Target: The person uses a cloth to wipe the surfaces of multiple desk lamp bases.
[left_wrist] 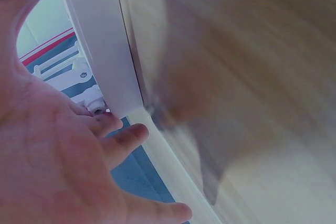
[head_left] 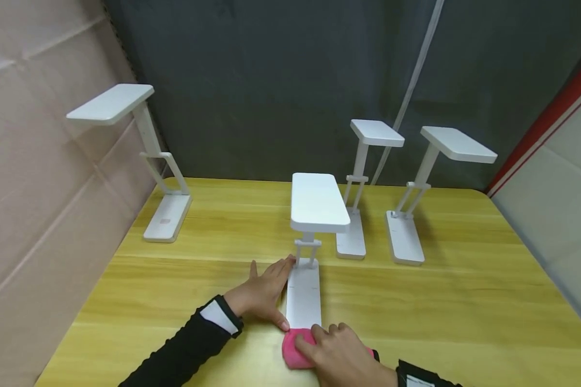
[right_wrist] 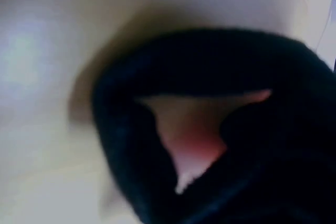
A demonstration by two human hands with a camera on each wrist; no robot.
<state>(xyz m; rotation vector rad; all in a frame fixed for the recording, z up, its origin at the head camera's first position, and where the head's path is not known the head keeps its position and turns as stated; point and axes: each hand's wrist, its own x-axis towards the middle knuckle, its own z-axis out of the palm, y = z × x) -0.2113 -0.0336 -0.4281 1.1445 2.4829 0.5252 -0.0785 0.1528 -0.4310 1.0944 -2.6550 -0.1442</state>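
A white folding desk lamp point(head_left: 303, 295) stands at the front middle of the table, its flat rectangular head raised above its long base. My left hand point(head_left: 263, 290) lies along the left side of that base with fingers spread, fingertips by the hinge and thumb near the front corner. At the base's front end my right hand point(head_left: 341, 355) holds a pink cloth point(head_left: 292, 355), fingers bent over its top. In the right wrist view a blurred black fabric loop point(right_wrist: 205, 61) fills the middle, with pink showing inside. The left wrist view shows the palm and the lamp base point(left_wrist: 100, 40) edge close up.
Two more white lamps, one point(head_left: 351, 236) nearer the middle and one point(head_left: 406, 239) farther right, stand behind. Another lamp point(head_left: 167, 217) is at the far left by the pale fabric wall point(head_left: 53, 161). A dark partition point(head_left: 252, 91) rises behind the wooden table point(head_left: 465, 301).
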